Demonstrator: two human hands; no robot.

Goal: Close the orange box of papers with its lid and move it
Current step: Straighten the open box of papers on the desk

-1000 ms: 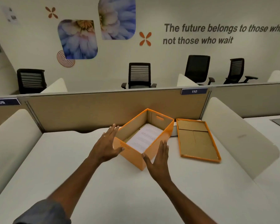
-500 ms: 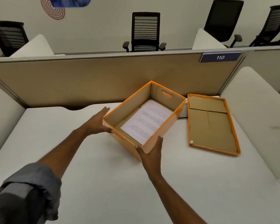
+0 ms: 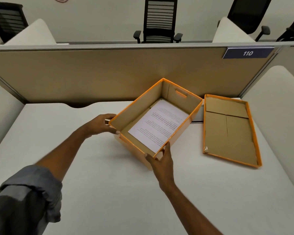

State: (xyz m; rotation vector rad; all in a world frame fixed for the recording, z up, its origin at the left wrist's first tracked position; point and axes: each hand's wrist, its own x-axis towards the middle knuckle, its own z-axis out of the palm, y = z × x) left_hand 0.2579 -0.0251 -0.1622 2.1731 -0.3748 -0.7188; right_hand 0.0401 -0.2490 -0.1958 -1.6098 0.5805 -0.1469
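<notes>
Nearest, a rolled grey sleeve (image 3: 32, 185) covers the left upper arm above a smooth, matte white desk (image 3: 109, 192). The right hand (image 3: 161, 160) cups the box's near corner, thumb on one outer wall and fingers against the other, gripping it. The left hand (image 3: 101, 124) curls around the left corner of the orange box (image 3: 136, 146), thumb lying along the rim, fingers wrapped behind. The box is rectangular, glossy orange outside and plain brown cardboard inside, set at an angle on the desk with its top open; a slot handle is cut in its far end wall. Inside, flat on the bottom, lies a stack of white printed papers (image 3: 159, 124). Just right of the box, apart from it, the lid (image 3: 227, 129) rests upside down, a shallow orange-edged tray with creased brown flaps. Beyond stands a tan fabric partition (image 3: 92, 73) bearing a dark blue plate marked 110 (image 3: 248, 53), with black mesh-backed office chairs (image 3: 159, 21) behind.
</notes>
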